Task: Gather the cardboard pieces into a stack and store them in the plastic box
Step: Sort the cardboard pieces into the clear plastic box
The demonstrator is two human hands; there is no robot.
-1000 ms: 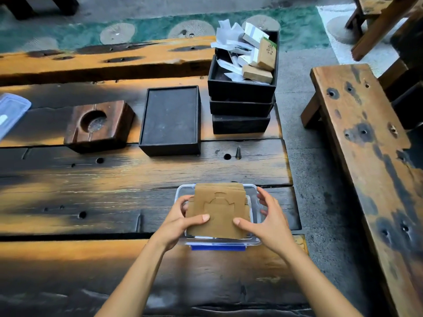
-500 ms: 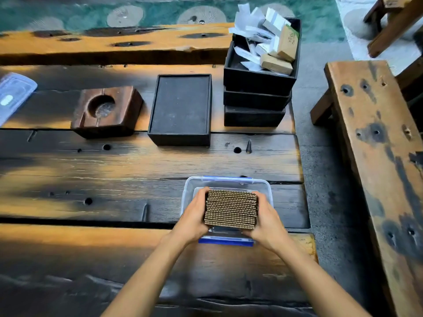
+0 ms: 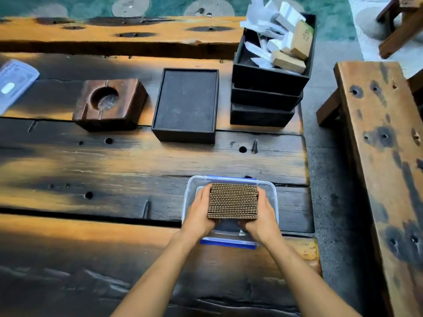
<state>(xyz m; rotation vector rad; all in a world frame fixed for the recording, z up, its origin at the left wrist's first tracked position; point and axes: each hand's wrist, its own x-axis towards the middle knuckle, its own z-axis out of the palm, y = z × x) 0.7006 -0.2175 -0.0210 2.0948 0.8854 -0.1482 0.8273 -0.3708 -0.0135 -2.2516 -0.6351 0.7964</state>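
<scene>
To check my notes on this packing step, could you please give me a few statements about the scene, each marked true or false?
1. The left hand and right hand grip the brown corrugated cardboard stack from its sides. True.
2. The stack is over the clear plastic box with blue clips. True.
3. The stack is turned broad face up. False: its corrugated edges face up.
4. The brown wooden block with a round hollow stands left of the flat black rectangular box. True.
5. The plastic box is lidded. False: it is open; a clear plastic lid lies far to the left.
</scene>
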